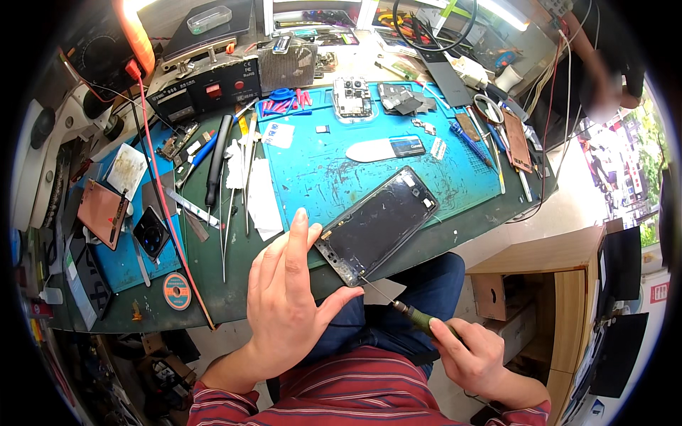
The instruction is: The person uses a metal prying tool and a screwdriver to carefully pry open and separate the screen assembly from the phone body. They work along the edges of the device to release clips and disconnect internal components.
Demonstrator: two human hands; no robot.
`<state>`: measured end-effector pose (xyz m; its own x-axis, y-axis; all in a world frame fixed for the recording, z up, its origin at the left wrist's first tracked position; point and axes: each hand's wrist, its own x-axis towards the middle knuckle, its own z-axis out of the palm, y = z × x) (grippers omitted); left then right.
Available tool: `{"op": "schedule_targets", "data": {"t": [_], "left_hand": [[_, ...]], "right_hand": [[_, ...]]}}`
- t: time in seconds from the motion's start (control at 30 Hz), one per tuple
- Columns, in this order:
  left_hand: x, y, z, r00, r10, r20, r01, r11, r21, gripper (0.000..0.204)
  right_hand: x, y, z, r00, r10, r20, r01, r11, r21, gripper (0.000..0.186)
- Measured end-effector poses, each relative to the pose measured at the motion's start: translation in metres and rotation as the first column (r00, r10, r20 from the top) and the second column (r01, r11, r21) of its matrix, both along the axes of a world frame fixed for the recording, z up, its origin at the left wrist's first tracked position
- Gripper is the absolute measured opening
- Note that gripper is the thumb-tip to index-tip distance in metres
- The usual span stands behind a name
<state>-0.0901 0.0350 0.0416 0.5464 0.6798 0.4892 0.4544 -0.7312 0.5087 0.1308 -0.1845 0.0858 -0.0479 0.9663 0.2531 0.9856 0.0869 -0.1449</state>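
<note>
A dark phone frame (376,228) lies tilted across the near edge of the blue mat, its inner side up and its lower end towards me. My left hand (288,284) is beside that end, fingers stretched out and thumb apart. The thumb reaches close to the phone's near corner; whether it touches, I cannot tell. A screwdriver (419,319) with a green handle and a thin metal shaft is held in my closed right hand (472,351). Its tip meets the phone frame's near corner.
On the blue mat (312,177) lie a white-bladed tool (383,149), an opened phone body (354,98) and small parts. Tweezers and a black pen-like tool (218,160) lie left, near a solder spool (177,291). A red cable (160,192) crosses the left side. A wooden cabinet (540,284) stands right.
</note>
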Motion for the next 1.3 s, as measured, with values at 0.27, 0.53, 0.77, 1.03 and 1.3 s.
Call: {"op": "schedule_targets", "data": {"t": [0.27,0.53,0.77,1.03,1.3], "left_hand": [[0.0002,0.0,0.001,1.0,0.001,-0.001,-0.001,1.0,0.002,0.118],[0.0007,0.0003,0.0011,1.0,-0.002,0.005,0.002,1.0,0.009,0.119],[0.0003,0.0007,0.0017,1.0,-0.003,0.0,0.003,1.0,0.008,0.12],[-0.0011,-0.0005,0.0029,1.0,-0.008,-0.002,0.008,1.0,-0.024,0.119],[-0.0002,-0.0006,0.0019,1.0,-0.005,-0.007,0.005,1.0,-0.011,0.119]], "right_hand": [[0.0018,0.0011,0.0016,1.0,-0.002,-0.016,0.002,1.0,-0.007,0.058],[0.001,0.0,0.0032,1.0,-0.014,-0.024,0.014,1.0,-0.015,0.058],[-0.002,0.0032,0.0001,0.997,-0.017,-0.074,0.017,1.0,0.002,0.055],[0.0061,-0.0021,0.0005,0.997,-0.049,-0.058,0.052,0.997,0.053,0.055],[0.0032,0.0035,-0.0005,0.997,-0.037,-0.064,0.04,0.998,0.042,0.054]]}}
